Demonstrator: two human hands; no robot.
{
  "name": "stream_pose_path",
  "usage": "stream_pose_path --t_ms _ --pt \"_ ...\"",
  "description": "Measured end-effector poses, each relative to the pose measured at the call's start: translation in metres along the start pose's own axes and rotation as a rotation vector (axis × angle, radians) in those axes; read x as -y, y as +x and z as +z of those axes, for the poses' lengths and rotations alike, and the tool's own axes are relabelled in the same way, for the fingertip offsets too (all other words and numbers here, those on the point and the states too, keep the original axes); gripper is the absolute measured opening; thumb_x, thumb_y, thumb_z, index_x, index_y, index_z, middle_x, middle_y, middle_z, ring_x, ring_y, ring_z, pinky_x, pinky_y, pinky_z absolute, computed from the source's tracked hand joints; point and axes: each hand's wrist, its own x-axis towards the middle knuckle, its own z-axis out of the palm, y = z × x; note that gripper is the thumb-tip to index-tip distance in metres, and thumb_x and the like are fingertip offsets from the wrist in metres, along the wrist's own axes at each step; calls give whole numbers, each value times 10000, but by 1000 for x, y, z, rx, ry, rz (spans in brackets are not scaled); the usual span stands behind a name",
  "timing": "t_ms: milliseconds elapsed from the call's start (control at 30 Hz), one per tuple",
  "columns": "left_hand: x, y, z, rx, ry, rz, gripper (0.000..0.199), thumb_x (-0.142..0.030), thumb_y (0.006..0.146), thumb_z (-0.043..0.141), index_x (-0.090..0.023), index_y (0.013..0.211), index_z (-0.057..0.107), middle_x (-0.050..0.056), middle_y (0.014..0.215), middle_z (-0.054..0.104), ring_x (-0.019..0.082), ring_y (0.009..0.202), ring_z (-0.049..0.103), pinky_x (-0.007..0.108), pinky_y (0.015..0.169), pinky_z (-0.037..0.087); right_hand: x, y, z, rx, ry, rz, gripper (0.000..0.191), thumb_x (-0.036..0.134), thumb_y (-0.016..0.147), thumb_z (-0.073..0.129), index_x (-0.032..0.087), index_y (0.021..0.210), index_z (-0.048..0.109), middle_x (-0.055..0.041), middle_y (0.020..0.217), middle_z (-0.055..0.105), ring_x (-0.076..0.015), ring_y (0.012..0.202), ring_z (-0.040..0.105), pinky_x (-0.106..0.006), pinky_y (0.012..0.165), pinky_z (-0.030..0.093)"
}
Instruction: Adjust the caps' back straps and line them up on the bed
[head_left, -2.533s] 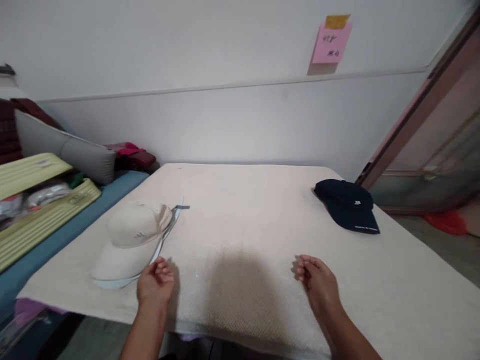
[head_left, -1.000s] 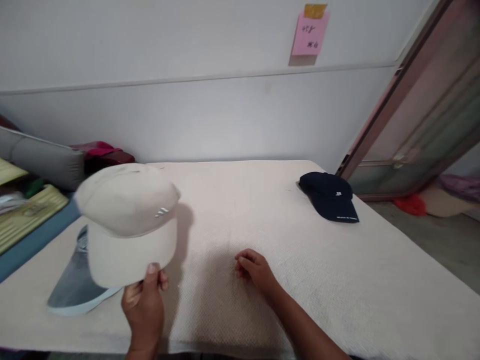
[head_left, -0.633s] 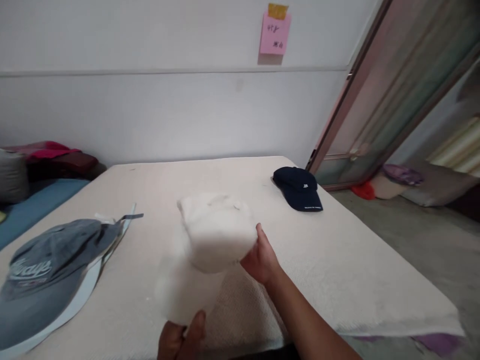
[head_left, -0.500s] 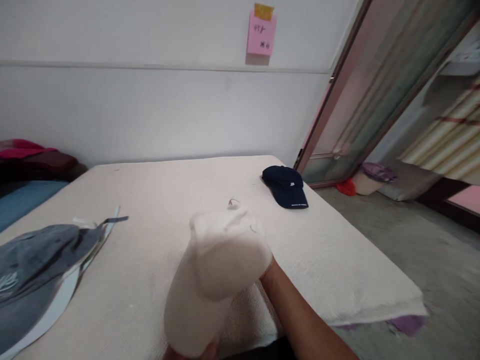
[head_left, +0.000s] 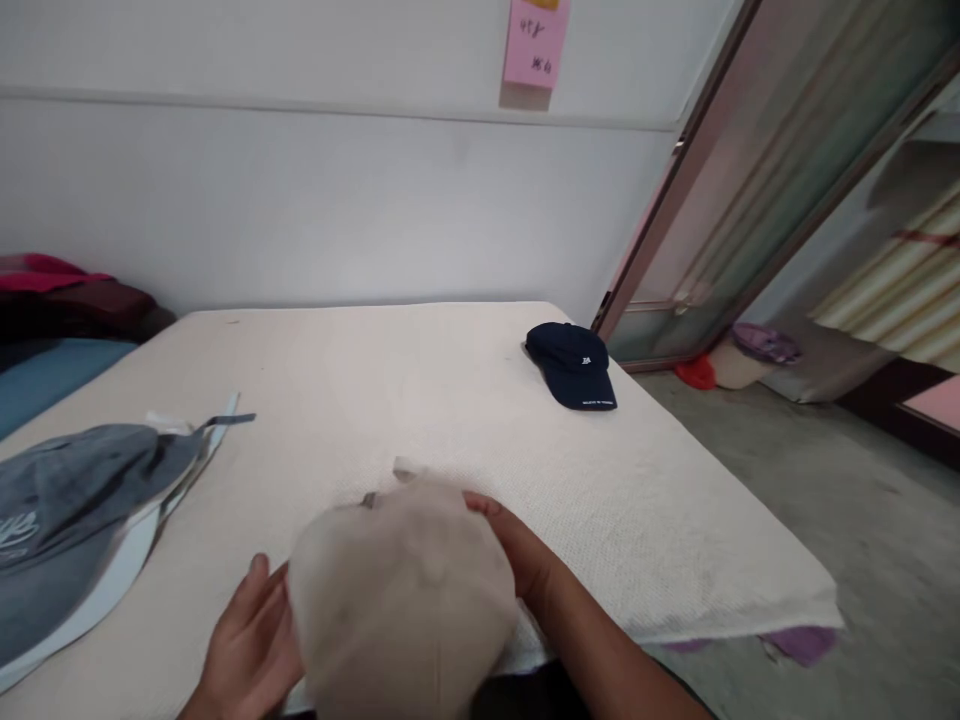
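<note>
A beige baseball cap [head_left: 405, 600], slightly blurred, is in front of me at the near edge of the bed, its rounded crown facing up. A loose strap end pokes out at its far side. My right hand [head_left: 517, 545] holds the cap along its right side, the fingers partly hidden behind the crown. At the cap's left side is my left hand [head_left: 255, 640], open, thumb raised and fingertips reaching the fabric. To the left lies a grey cap [head_left: 90, 490] with white lettering, on top of other caps with pale brims.
A navy cap [head_left: 570, 365] lies at the back right of the cream-covered bed [head_left: 360, 370]. Behind stands a white wall with a pink note [head_left: 534, 45]. Dark red and blue cloth [head_left: 67, 300] is at the far left. Concrete floor [head_left: 810, 470] lies to the right.
The beige cap has turned from inside and brim showing to crown up. My left hand has come up from the bottom edge to the cap's left side.
</note>
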Motion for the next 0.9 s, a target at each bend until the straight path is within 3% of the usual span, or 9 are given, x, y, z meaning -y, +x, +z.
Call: stream_pose_path --t_ms 100,233,300,467,667,900 --pt "0 -1 7 12 26 -52 321 -373 437 809 -215 687 685 49 553 662 290 623 667 368 554 529 -9 -5 2 190 108 162 283 204 613 722 131 885 697 -30 740 665 -107 599 578 -218 582 433" --pt "3 -4 3 154 80 40 309 -206 486 798 -203 780 701 53 621 680 286 668 676 356 600 530 -4 -10 1 212 140 194 314 187 560 752 120 862 700 -23 726 662 -110 597 580 -225 600 443" --pt "4 -5 -1 256 141 15 342 -161 524 782 -194 856 706 69 695 699 284 696 677 357 622 526 3 -11 1 212 166 174 284 185 555 756 130 828 694 -11 717 650 -109 615 578 -220 620 439" --pt "8 -4 1 350 337 -99 343 -158 633 742 -165 974 699 97 848 714 238 750 664 324 701 497 10 -11 7 276 124 130 240 224 594 733 137 806 661 -28 763 631 -141 710 584 -262 721 426" --pt "10 -1 12 412 416 -83 395 -177 672 706 -144 1065 674 98 851 708 219 730 638 304 686 471 5 -7 13 336 66 115 201 211 610 680 158 796 627 -32 780 608 -162 764 562 -300 776 406" --pt "9 -3 20 362 372 -54 361 -194 721 663 -147 1079 670 113 932 711 218 782 637 294 716 464 3 -4 18 302 146 98 136 234 677 633 139 772 612 -12 685 549 -114 644 496 -231 626 378"
